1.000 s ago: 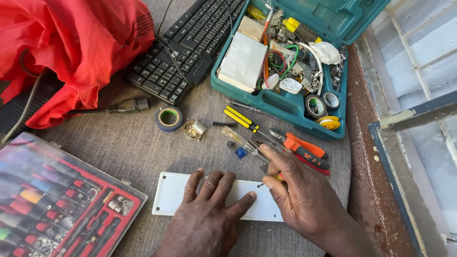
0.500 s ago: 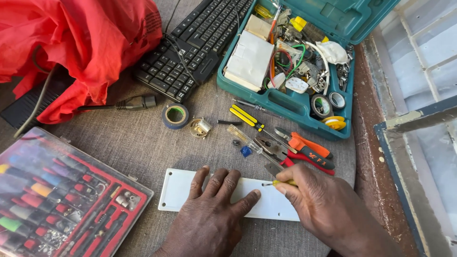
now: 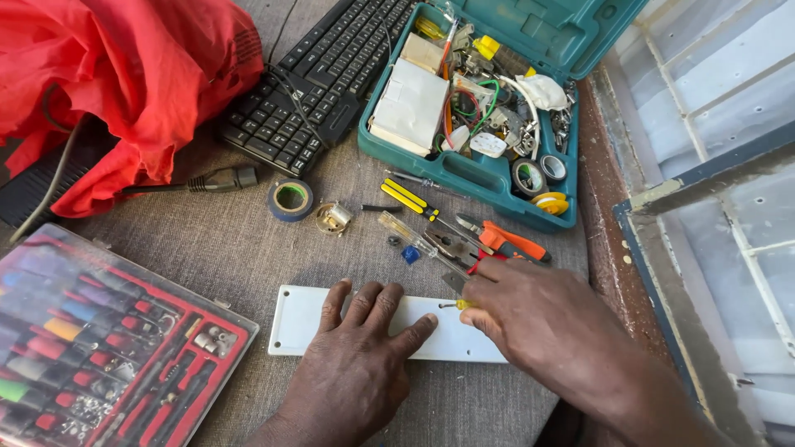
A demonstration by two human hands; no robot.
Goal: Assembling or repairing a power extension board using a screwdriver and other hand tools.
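Observation:
A long white plastic panel (image 3: 302, 319) lies flat on the grey cloth near the front. My left hand (image 3: 356, 356) presses down on it, fingers spread. My right hand (image 3: 542, 323) grips a small yellow-handled screwdriver (image 3: 458, 305) whose tip meets a hole in the panel, just right of my left index finger. Most of the screwdriver's handle is hidden in my fist.
An open teal toolbox (image 3: 489, 178) full of wires and parts stands behind. Pliers (image 3: 497, 242), screwdrivers (image 3: 414, 200), a tape roll (image 3: 291, 199), a black keyboard (image 3: 323, 74), a red cloth (image 3: 116, 74) and a red bit-set case (image 3: 91, 348) surround the panel. A window frame (image 3: 704, 165) is at right.
The view has shifted slightly. My right hand has closed in on the panel, bringing the screwdriver tip to the hole. My left hand stays pressed on the panel.

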